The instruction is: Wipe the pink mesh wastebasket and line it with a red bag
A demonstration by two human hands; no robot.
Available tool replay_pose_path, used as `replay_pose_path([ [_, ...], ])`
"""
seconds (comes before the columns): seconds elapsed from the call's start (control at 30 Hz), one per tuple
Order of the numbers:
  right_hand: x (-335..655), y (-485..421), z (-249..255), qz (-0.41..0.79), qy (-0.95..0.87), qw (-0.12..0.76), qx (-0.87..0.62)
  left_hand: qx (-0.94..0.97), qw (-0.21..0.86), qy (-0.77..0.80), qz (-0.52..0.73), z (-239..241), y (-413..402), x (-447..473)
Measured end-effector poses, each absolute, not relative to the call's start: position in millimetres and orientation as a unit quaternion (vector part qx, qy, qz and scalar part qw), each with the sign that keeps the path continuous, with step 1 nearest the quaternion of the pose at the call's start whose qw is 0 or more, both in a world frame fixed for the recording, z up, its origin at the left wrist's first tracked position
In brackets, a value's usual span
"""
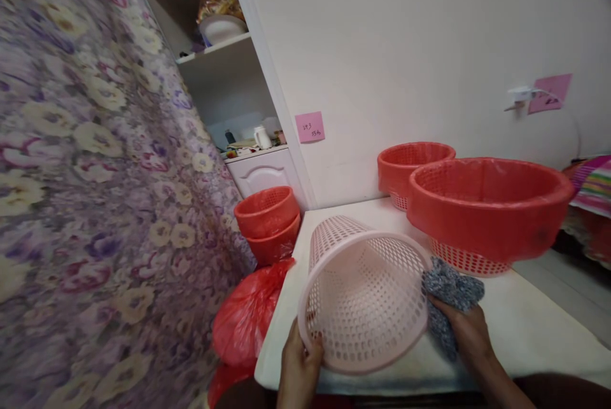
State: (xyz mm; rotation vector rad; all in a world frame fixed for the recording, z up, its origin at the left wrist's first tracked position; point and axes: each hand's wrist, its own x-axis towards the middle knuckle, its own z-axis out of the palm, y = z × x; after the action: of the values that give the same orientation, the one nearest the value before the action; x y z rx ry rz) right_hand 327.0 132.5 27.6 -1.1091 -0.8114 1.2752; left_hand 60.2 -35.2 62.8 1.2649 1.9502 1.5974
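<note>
From the head view we see a white desk (525, 326) against a pale wall, floral fabric at left. Our left hand (298, 367) clamps the rim of the pale pink perforated plastic basket (365, 298) lying tipped on the desk; our right hand (470, 329) clutches a grey cloth (451, 291) against its side.

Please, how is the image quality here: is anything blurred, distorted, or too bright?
Head view: soft even daylight, no harsh glare; the floral curtain at left is smeared and stretched by the wide lens; the pale mesh basket, held by the left hand, is fairly sharp; the right hand grips a grey cloth, slightly soft.
</note>
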Motion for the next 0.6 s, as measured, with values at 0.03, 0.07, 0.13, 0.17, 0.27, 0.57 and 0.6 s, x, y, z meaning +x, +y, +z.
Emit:
replay_pose_path([
  [0.03, 326.3, 131.5, 28.9, 0.554, -0.350, 0.593, -0.469, 0.427, 0.158, 0.682, 0.572, 64.0, -35.0, 61.4],
  [0.07, 325.0, 130.0, 28.7, 0.568, -0.343, 0.588, -0.462, 0.403, 0.159, 0.678, 0.594, 62.9, -33.8, 63.7],
  [0.13, 321.4, 126.7, 24.4, 0.605, -0.316, 0.572, -0.456, 0.351, 0.171, 0.662, 0.640, 53.7, -29.3, 69.6],
  [0.17, 319.5, 125.1, 20.8, 0.620, -0.303, 0.564, -0.454, 0.330, 0.179, 0.653, 0.658, 46.0, -26.4, 72.4],
  [0.27, 314.8, 120.6, 7.4, 0.650, -0.280, 0.546, -0.448, 0.282, 0.207, 0.649, 0.676, 18.5, -17.9, 78.4],
  [0.57, 311.6, 122.3, 6.4, 0.658, -0.279, 0.546, -0.437, 0.284, 0.269, 0.656, 0.645, 8.1, -16.9, 76.6],
  [0.6, 314.0, 125.1, 11.0, 0.644, -0.287, 0.558, -0.439, 0.302, 0.268, 0.658, 0.636, 16.1, -19.9, 72.2],
])
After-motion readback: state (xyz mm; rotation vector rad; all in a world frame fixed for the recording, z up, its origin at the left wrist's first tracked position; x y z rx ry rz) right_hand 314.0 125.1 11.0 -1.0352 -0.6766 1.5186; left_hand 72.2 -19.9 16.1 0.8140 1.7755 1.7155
